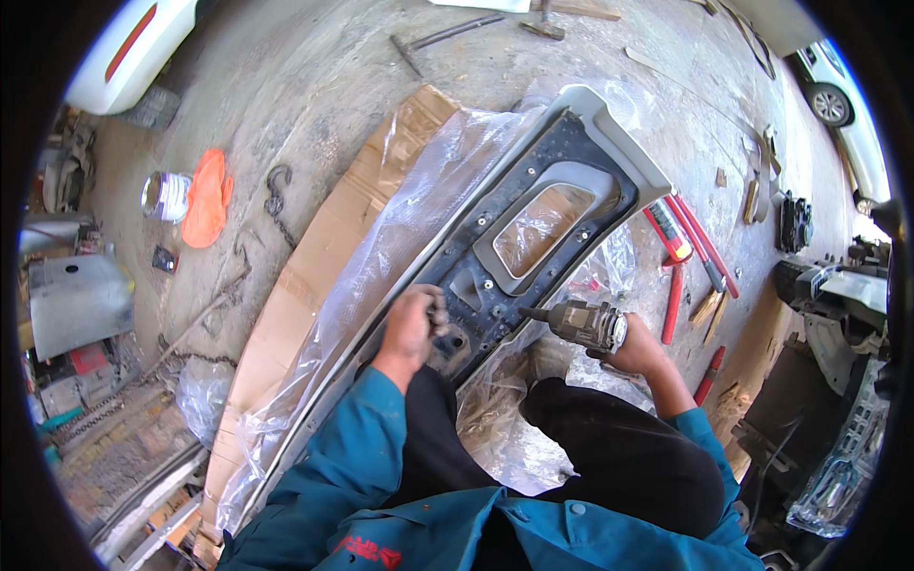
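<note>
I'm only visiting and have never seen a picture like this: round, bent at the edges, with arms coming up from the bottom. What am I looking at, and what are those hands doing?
There is no machine here. The picture comes from a wide fisheye camera worn on a person's head, looking down, so straight edges bend near the rim. The blue sleeves at the bottom are the person's own arms.

On the concrete floor lies a flattened cardboard sheet covered by clear plastic film. On that rests a grey car bumper, inner side up, showing its black frame.

The left hand presses on the bumper's inside and seems to pinch a small part; what it is I cannot tell. The right hand holds a power tool, its tip pointing toward the left hand.

Around: red hand tools on the right, an orange cloth and a tin on the left.
</note>
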A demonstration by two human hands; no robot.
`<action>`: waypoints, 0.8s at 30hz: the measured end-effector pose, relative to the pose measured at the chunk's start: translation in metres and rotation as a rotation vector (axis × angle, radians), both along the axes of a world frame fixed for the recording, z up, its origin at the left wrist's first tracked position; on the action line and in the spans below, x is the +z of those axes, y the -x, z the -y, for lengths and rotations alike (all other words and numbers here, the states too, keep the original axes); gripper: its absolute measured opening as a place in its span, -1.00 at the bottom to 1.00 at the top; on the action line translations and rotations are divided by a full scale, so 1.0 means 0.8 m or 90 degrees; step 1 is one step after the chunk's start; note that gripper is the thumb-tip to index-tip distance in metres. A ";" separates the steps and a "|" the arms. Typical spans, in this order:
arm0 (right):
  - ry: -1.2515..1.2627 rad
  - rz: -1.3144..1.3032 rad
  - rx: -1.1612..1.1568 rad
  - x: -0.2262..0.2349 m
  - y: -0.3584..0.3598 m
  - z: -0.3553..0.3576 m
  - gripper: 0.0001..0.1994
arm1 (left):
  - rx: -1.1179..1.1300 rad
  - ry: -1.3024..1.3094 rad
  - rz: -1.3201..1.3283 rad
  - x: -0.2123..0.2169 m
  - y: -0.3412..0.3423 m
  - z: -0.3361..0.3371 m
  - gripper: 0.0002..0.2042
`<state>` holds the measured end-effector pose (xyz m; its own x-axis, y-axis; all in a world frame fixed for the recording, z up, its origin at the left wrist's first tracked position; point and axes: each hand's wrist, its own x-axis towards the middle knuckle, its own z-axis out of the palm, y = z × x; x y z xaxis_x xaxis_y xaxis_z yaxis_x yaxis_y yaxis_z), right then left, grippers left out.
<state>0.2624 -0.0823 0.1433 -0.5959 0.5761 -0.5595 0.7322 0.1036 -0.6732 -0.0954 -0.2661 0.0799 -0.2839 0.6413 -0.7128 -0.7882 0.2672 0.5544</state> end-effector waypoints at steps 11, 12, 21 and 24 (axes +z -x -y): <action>-0.055 -0.148 -0.023 -0.006 -0.018 0.004 -0.58 | -0.040 -0.094 0.167 -0.030 -0.121 -0.110 -0.70; -0.071 -0.149 -0.029 -0.010 -0.022 0.004 -0.57 | -0.029 -0.092 0.176 -0.029 -0.124 -0.117 -0.69; -0.100 -0.112 -0.012 -0.028 -0.046 -0.015 -0.52 | -0.042 -0.105 0.162 -0.023 -0.140 -0.141 -0.65; -0.075 -0.097 -0.026 -0.021 -0.045 -0.016 -0.51 | -0.048 -0.116 0.184 -0.015 -0.145 -0.150 -0.67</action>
<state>0.2987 -0.0693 0.1264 -0.6430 0.6580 -0.3917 0.6282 0.1607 -0.7613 0.0203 -0.1461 0.0679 -0.0337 0.7766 -0.6291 -0.9013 0.2484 0.3550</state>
